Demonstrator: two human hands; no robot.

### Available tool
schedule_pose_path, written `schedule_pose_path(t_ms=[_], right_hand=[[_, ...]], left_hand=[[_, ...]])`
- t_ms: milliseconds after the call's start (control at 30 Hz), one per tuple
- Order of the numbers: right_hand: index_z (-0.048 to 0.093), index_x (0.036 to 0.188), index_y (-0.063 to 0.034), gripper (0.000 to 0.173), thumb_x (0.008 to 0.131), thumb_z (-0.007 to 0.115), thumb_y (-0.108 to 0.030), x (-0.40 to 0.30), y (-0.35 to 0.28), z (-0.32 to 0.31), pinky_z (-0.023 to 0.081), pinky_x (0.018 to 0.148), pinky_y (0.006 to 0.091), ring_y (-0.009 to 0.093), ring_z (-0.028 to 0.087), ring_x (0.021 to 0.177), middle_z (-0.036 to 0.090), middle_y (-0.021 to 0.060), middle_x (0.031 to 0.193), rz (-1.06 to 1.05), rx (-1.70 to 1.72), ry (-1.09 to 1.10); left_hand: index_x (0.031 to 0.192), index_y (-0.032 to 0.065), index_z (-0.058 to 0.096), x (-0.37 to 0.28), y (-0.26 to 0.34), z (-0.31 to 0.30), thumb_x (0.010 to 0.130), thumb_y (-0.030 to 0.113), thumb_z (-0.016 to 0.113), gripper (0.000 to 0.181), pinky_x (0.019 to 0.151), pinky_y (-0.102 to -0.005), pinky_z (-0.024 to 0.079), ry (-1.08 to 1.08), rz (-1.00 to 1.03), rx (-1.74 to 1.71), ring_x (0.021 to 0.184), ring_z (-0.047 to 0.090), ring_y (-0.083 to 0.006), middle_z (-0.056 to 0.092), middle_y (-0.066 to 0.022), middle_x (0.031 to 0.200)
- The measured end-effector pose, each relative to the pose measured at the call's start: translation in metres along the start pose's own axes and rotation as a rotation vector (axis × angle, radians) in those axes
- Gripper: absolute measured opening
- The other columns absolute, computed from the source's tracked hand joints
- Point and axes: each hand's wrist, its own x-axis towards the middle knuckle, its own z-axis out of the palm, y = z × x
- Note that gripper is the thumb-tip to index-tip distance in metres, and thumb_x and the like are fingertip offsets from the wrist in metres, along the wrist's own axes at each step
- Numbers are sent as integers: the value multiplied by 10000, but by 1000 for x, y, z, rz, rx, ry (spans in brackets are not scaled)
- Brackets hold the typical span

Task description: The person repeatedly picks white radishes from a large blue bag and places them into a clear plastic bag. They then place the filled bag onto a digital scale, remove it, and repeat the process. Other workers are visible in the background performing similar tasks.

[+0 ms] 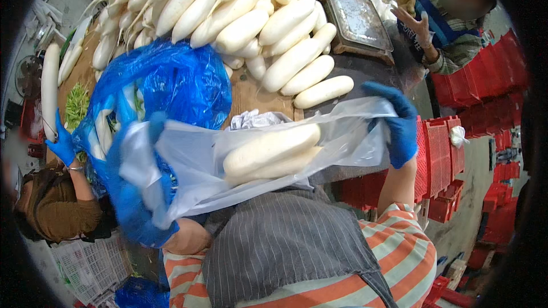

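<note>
A clear plastic bag (pixel 192 179) is stretched between my two blue-gloved hands, with a few white daikon radishes (pixel 274 149) lying inside it. My left hand (pixel 145 196), blurred by motion, grips the bunched end of the bag. At the bag's other end, my right hand (pixel 396 124) has its fingers closed on the plastic. Behind the bag, many loose daikon radishes (pixel 287 64) are heaped on the wooden tabletop (pixel 248 94). A large blue plastic bag (pixel 180 81) holding pale trimmings stands beside the heap, close to my left hand. A crumpled striped cloth (pixel 259 120) lies just behind the clear bag.
A scale with a metal platform (pixel 359 19) stands at the table's back right, near a co-worker in a blue apron (pixel 449 34). At the left, another person's gloved hand (pixel 64 143) touches a long daikon. Red plastic crates (pixel 436 154) are stacked at the right; a white crate (pixel 92 265) is lower left.
</note>
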Motion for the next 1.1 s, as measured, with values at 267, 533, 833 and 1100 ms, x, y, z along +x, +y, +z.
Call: schedule_pose_path(t_ms=[267, 533, 833, 1100], right_hand=[[628, 1089, -87, 360, 737, 690, -137, -16, 22, -6, 467, 846, 352, 293, 604, 950, 635, 138, 1027, -183, -923, -347], [612, 1069, -54, 285, 833, 614, -214, 8, 57, 138, 468, 799, 375, 335, 599, 924, 624, 169, 1015, -344, -433, -933], [567, 1151, -116, 685, 615, 708, -518, 25, 123, 182, 442, 846, 443, 328, 563, 1010, 572, 157, 1117, -425, -1173, -1055], [558, 1113, -123, 498, 699, 671, -376, 21, 114, 166, 474, 789, 445, 334, 604, 935, 617, 166, 1002, -297, -1002, -1090]], left_hand=[[1274, 11, 448, -4, -36, 9, 799, 220, 564, 532, 1012, -384, 335, -105, -182, 11, 1151, 475, -276, 490, -168, 1257], [1272, 28, 471, -9, -19, 34, 817, 170, 540, 482, 1009, -344, 317, -149, -186, 341, 1160, 452, -230, 491, -116, 1261], [1272, 41, 469, -15, -50, -7, 859, 145, 545, 433, 1029, -338, 298, -63, -223, -41, 1190, 435, -213, 481, -109, 1279], [1264, 30, 453, -1, -29, 3, 876, 216, 525, 437, 1034, -349, 296, -89, -127, -115, 1182, 459, -255, 509, -179, 1255]])
